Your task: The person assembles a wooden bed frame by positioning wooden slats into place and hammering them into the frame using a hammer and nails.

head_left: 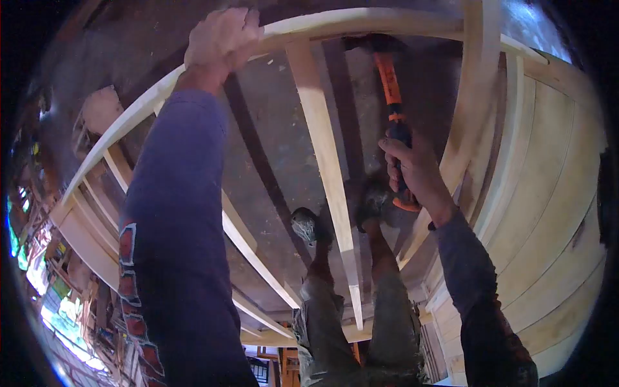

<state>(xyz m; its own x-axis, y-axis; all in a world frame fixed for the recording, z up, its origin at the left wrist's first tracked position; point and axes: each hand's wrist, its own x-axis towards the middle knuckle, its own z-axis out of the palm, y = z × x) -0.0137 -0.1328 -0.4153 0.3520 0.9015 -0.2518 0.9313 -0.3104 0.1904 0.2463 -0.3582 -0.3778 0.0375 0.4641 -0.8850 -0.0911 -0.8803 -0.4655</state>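
My right hand [412,168] is wrapped round the dark and orange handle of a hammer [389,80]. The hammer's dark head is at the top, beside the upper wooden rail [361,22] of a curved frame. My left hand [222,42] is closed over the same rail further left, its fingers blurred. A pale wooden slat [319,122] runs from the rail down between my legs, and more slats stand left of it.
A panel of pale boards [548,193] fills the right side, behind a broad upright post [471,97]. Piled wood scraps [64,271] lie at the lower left. My feet stand on the brown floor [271,97] within the frame.
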